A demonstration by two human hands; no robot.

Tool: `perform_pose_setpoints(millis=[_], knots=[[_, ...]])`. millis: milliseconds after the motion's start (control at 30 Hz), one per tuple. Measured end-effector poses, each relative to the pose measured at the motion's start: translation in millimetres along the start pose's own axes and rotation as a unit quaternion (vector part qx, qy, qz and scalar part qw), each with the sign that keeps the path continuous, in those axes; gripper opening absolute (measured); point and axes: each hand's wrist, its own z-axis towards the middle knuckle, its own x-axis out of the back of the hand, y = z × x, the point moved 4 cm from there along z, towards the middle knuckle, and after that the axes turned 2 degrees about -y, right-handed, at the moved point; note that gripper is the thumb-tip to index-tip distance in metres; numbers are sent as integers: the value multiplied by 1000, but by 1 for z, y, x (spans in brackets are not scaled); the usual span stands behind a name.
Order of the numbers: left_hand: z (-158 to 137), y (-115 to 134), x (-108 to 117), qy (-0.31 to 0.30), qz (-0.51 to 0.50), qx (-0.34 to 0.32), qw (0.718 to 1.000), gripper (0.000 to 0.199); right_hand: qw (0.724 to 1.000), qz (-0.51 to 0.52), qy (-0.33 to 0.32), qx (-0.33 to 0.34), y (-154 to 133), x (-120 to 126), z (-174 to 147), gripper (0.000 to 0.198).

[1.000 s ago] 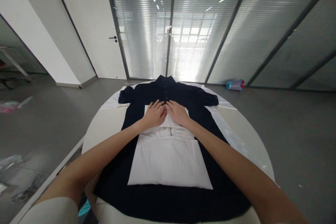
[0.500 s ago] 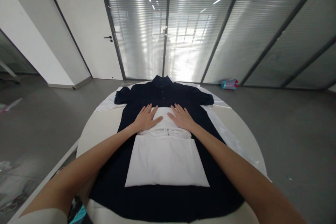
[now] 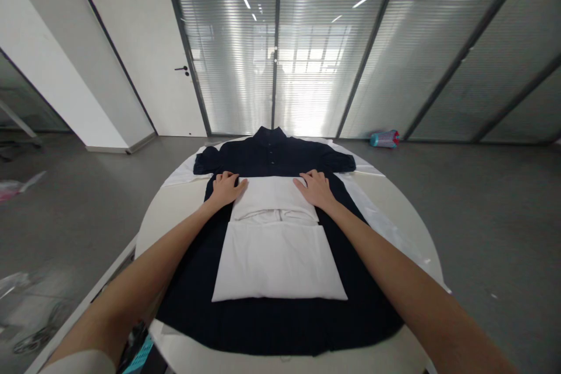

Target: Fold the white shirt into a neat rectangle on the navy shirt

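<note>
A white garment [image 3: 280, 260], folded into a flat rectangle with a smaller folded flap at its far end, lies on a dark navy polo shirt [image 3: 280, 327]. The polo is spread out, its buttoned collar pointing away from me. My left hand [image 3: 225, 188] rests by the far left corner of the white cloth, thumb on its edge and fingers slightly bent over the navy fabric. At the far right corner lies my right hand [image 3: 316, 188], thumb on the white cloth and fingers bent at its far edge. Both hands look open, thumbs apart from the fingers.
Everything lies on a round white table [image 3: 169, 210], with more white fabric [image 3: 385, 228] under the polo. A turquoise basket [image 3: 139, 356] shows below the near left edge. A blue and red item [image 3: 384, 139] lies on the floor by the glass partition [image 3: 307, 70].
Both hands have slid outward from the middle of the white flap to its far corners, and their fingers have bent. The garments have stayed in place.
</note>
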Motion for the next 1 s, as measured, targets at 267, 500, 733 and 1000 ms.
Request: perform_pose_setpoints(millis=[267,500,733,1000], knots=[[17,-24,7,-57,-202,-2,978,48,995,82,3,-64,19,0,10,45],[4,-4,42,-66,-466,-21,882,76,869,490,-65,4,11,29,8,73],[-60,24,108,-39,-453,-142,879,38,870,483,5,99,-14,100,-47,49],[-178,33,108,41,-141,-402,904,19,919,257,49,295,-48,122,-174,17]])
